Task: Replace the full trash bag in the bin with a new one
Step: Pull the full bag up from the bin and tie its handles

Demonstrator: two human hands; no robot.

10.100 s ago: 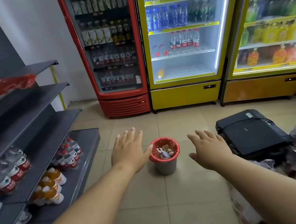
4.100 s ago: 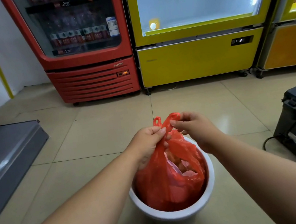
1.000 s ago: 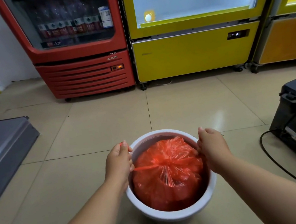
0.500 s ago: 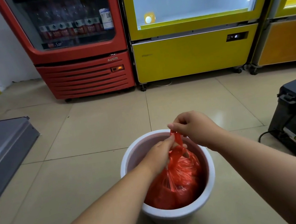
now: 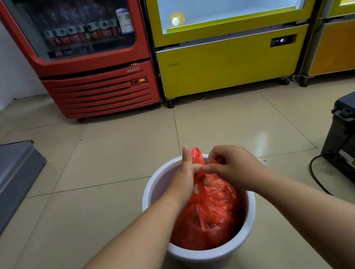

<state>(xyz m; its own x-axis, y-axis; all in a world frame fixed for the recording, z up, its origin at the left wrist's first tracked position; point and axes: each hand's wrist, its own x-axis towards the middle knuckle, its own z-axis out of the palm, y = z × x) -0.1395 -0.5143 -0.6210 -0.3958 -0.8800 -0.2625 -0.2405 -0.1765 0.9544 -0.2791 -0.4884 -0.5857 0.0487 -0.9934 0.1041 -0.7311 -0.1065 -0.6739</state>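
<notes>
- Both hands hold the neck of the thin red plastic trash bag point(image 5: 210, 219). My left hand point(image 5: 186, 180) has its fingers curled round the gathered top, and my right hand point(image 5: 234, 167) pinches a strip of the film just beside it.
- The bag sits inside the round white plastic bin point(image 5: 213, 255), its bulk below the rim. Only the twisted top stands above it, near the bin's far edge.
- I judge that I am closing the top before lifting the bag out. No fresh bag is in view.
- The film looks thin and drawn tight. If I tug the strip too hard, it could tear or slide out of my pinch, and a loose closure could spill rubbish into the bin or onto the beige tiled floor point(image 5: 106, 158).
- Nothing holds the bin down. A bag this full may drag on the wall as it rises and tip the bin.
- The black cable point(image 5: 314, 171) lies on the floor to the right, where a swinging bag could snag on it.
</notes>
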